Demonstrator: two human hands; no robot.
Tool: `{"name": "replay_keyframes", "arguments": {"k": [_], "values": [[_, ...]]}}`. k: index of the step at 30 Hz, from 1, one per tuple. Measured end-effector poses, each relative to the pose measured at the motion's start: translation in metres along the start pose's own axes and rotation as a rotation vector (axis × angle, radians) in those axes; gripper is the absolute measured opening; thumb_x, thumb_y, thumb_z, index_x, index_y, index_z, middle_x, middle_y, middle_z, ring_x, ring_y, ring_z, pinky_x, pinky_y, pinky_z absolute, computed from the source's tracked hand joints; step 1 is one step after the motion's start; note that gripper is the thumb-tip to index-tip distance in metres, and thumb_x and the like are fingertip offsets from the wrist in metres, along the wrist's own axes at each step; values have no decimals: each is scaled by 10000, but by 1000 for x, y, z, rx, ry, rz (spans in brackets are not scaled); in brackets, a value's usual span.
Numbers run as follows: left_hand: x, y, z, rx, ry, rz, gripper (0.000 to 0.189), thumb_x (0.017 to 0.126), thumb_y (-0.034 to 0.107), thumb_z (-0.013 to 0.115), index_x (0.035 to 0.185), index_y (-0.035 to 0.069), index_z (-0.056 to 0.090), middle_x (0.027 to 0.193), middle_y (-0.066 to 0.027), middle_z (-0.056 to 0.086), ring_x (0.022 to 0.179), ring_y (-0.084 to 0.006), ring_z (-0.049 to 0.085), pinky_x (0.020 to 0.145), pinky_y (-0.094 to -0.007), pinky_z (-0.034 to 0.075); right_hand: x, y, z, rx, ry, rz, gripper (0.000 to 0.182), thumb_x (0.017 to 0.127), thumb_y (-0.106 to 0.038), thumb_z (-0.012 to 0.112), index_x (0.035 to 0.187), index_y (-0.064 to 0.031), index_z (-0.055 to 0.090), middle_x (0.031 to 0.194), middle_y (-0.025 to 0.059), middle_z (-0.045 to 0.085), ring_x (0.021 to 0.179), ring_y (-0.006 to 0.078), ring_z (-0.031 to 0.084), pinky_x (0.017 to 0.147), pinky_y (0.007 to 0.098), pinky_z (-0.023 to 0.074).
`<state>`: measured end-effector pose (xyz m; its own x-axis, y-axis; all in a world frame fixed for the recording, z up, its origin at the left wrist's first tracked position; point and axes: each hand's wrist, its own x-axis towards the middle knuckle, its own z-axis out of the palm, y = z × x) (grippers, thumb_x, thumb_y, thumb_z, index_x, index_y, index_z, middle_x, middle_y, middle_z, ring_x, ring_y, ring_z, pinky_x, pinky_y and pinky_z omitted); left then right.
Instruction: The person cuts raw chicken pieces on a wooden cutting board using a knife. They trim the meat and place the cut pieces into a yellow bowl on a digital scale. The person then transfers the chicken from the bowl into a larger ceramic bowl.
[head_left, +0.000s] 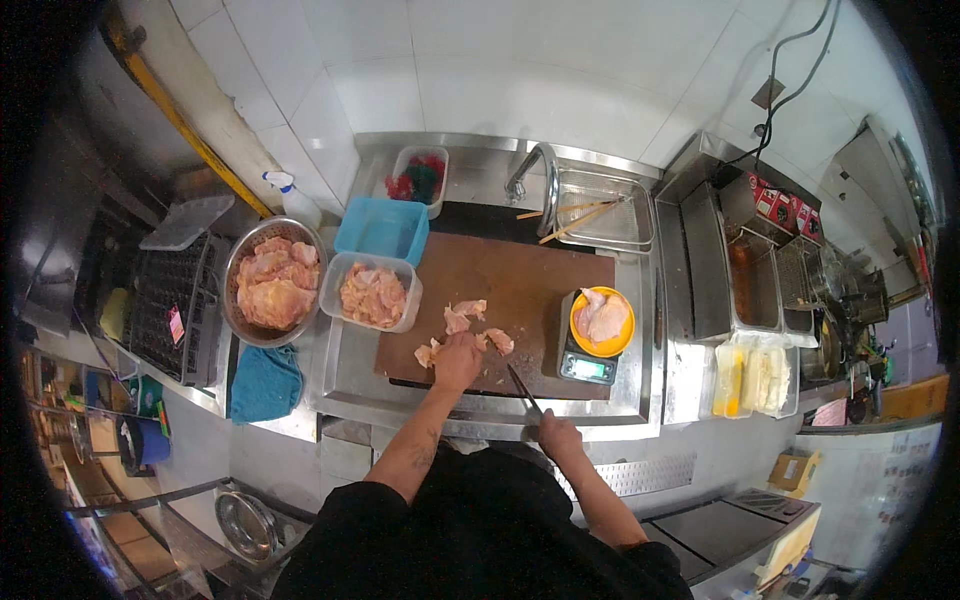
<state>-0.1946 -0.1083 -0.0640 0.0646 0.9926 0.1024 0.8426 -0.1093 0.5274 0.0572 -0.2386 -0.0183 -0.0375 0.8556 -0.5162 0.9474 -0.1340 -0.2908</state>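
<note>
My left hand (458, 363) rests on raw chicken pieces (457, 320) near the front of a brown cutting board (495, 270); whether its fingers grip a piece cannot be told. Shut around a knife's handle, my right hand (560, 437) is at the board's front edge, and the knife blade (525, 388) points up and left toward the meat. On the board's right side a yellow bowl (631, 339) with raw chicken (602, 318) sits on a digital kitchen scale (568, 345). Left of the board, a clear plastic container (411, 316) holds cut chicken (373, 295).
A steel colander (232, 307) of chicken stands far left, above a teal cloth (266, 384). An empty blue container (381, 227) touches the board's back left. Behind are a faucet (553, 176) and a wire basket (643, 217) with chopsticks. Fryer wells (709, 262) lie right.
</note>
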Motion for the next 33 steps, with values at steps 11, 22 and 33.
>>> {"name": "replay_keyframes", "arguments": {"k": [11,22,33], "values": [[17,31,14,193,-301,244,328,843,235,661,1140,97,670,1187,-98,601,1199,-317,520,1033,-507,408,-43,0,8,270,257,-50,267,1008,-308,527,1070,-49,535,766,291,660,752,508,646,705,613,512],[-40,-71,-27,247,19,97,365,838,135,665,1193,93,586,1216,-173,530,1140,-375,534,914,-511,494,-74,13,11,307,239,-6,207,999,-274,568,998,-76,510,735,259,644,732,494,637,645,599,487],[52,16,-20,273,28,27,372,892,297,658,1242,177,627,1265,-144,523,1220,-384,487,953,-563,476,-66,4,-8,261,247,-77,241,1002,-268,568,978,-41,491,716,278,630,737,514,624,646,607,473]]}}
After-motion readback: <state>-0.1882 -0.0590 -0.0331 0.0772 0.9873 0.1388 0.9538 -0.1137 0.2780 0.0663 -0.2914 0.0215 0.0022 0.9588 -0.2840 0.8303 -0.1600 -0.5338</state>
